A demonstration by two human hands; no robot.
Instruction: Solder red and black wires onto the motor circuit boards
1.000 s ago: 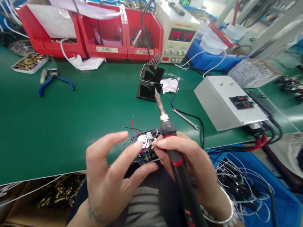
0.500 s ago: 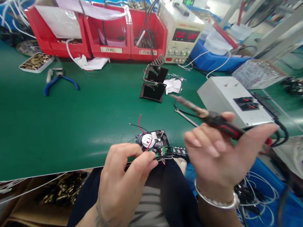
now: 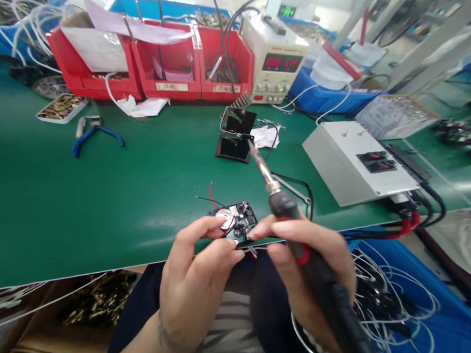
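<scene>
A small black device with a green circuit board [image 3: 243, 222] and a round silver part lies at the table's front edge, its red and black wires pointing up and left. My left hand [image 3: 202, 265] grips its left and front side with thumb and fingers. In my right hand [image 3: 311, 256] a soldering iron [image 3: 285, 205] is held, its tip pointing up and away toward the black stand. The thumb and index finger of my right hand are at the device's right side. Whether they pinch a part of it is hard to tell.
A black iron stand [image 3: 234, 145] is beyond the device, with a wrench [image 3: 292, 187] to its right. Blue-handled pliers [image 3: 89, 135] lie at left. Red bins [image 3: 171, 94], a power supply [image 3: 272, 77] and a grey box [image 3: 335, 168] stand behind and right.
My right hand has moved left and down to the device and closed round the soldering iron, which has turned more upright. My left hand stays at the device.
</scene>
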